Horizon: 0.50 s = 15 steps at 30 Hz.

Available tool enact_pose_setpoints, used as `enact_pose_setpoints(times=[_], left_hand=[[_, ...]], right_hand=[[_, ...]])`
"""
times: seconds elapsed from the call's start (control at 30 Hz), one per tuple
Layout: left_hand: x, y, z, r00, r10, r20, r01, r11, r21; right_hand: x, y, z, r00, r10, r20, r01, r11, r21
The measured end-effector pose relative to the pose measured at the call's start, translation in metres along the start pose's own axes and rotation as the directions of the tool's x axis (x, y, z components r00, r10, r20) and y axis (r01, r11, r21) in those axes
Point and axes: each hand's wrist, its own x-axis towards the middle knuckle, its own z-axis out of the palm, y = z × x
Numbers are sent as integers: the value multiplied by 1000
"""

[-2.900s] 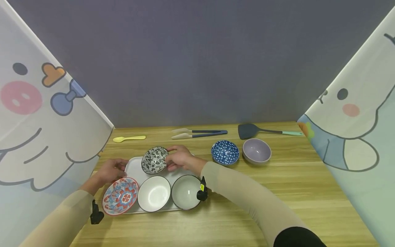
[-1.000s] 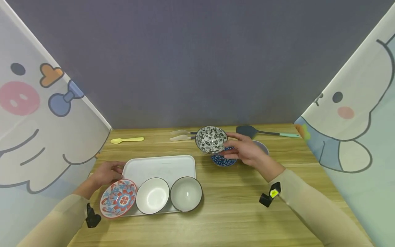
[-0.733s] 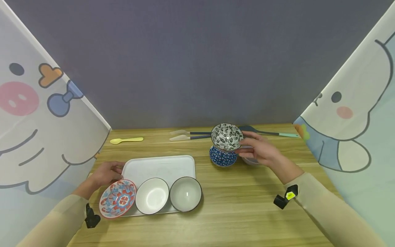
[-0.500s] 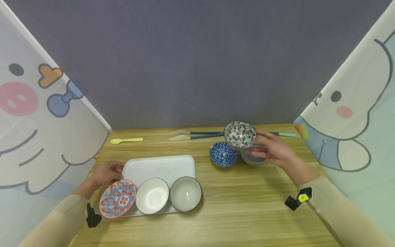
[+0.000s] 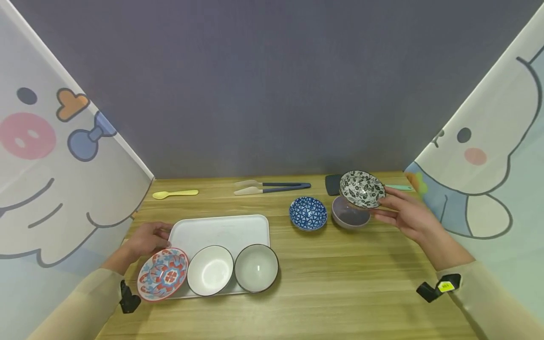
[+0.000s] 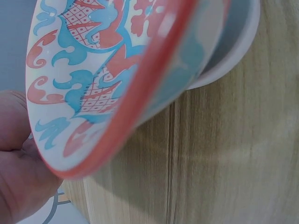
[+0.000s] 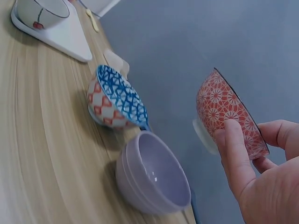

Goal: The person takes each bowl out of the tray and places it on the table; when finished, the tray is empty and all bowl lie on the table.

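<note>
My right hand [image 5: 410,218] pinches the rim of a small bowl [image 5: 361,190] with a black-and-white floral inside. It is held tilted in the air above and behind the purple bowl [image 5: 350,215]; its red patterned outside shows in the right wrist view. A blue triangle-patterned bowl [image 5: 308,214] stands left of the purple one. My left hand [image 5: 146,241] grips the left edge of a white tray [image 5: 218,226] with bent fingers, partly hidden by a red-and-blue flowered bowl [image 6: 93,79] in the left wrist view. This bowl leans on the tray's front left corner.
On the tray's front side are a white bowl [image 5: 210,270] and a grey-white bowl [image 5: 257,268], both dark-rimmed. Along the back lie a yellow spoon [image 5: 175,194], tongs [image 5: 274,188] and a spatula [image 5: 333,184], partly hidden behind the held bowl. Printed panels flank the wooden table [image 5: 323,293].
My right hand has lifted the floral bowl off the tray and carried it right, past the blue bowl to above the purple one. My left hand has stayed at the tray's edge.
</note>
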Motion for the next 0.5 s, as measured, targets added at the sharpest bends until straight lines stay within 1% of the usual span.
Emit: enact_pose_setpoints(times=[0.2,0.37,0.5], left_hand=[[-1,1,0,1000,13,-3,-13,1000,7],[-2,2,0,1000,21,0,-21,1000,7],[-1,0,0,1000,24,3,-24,1000,1]], right_hand=[[-8,6,-23,999,-36,-1,36,999,37],[-13,12,-41,997,-71,15,69,992,105],[-17,18,-54,996,-88,12,86,989,118]])
